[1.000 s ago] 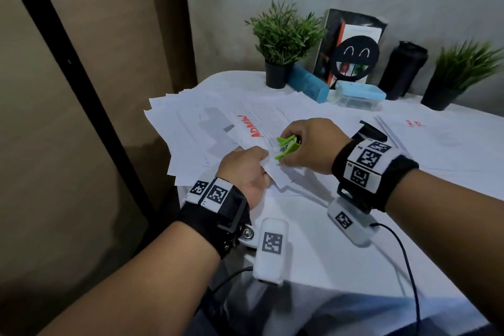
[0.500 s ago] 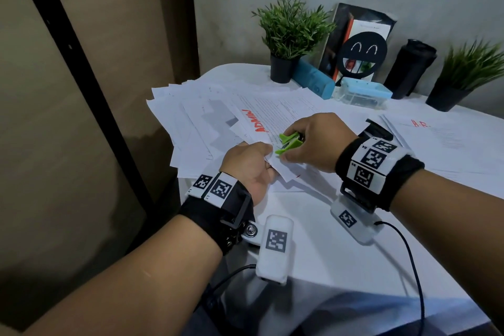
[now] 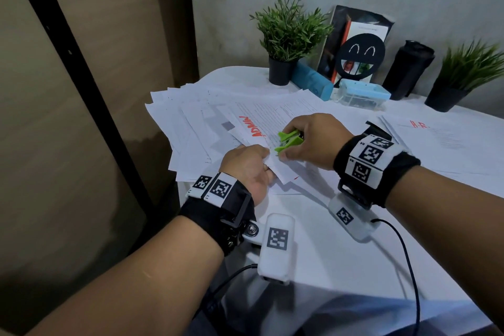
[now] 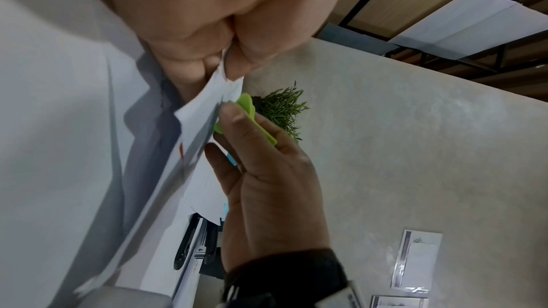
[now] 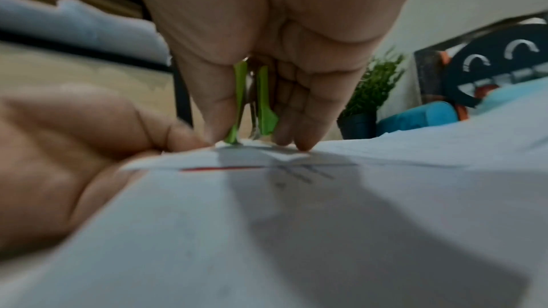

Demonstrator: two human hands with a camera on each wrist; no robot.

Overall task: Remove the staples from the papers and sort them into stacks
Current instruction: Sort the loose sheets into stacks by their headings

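1. Right hand [image 3: 316,142] grips the green staple remover [image 3: 289,141], thumb on one wing, fingers on the other. Its metal tip sits on the corner of the stapled papers [image 3: 283,172]. The wrist view shows the claws touching the sheet, the staple itself too small to make out.
2. Left hand [image 3: 246,169] pinches that same corner between thumb and curled fingers, just beside the remover's tip. The corner is lifted slightly off the white table [image 3: 327,254].
3. The held set overlaps a loose spread of sheets [image 3: 188,123] fanned out beyond and left of the remover; the top page is marked "ADMIN" [image 3: 252,128] in red.
4. Right of the remover, well apart, lies a separate stack headed "H.R." [image 3: 420,125] in red.
5. Behind the remover, along the wall: potted plant [image 3: 286,35], blue case [image 3: 311,82], clear box with blue lid [image 3: 360,93], black smiley cutout [image 3: 361,54], black bottle [image 3: 409,68], second plant [image 3: 469,73].
6. A black stapler [image 3: 377,128] lies partly hidden behind the right wristband.
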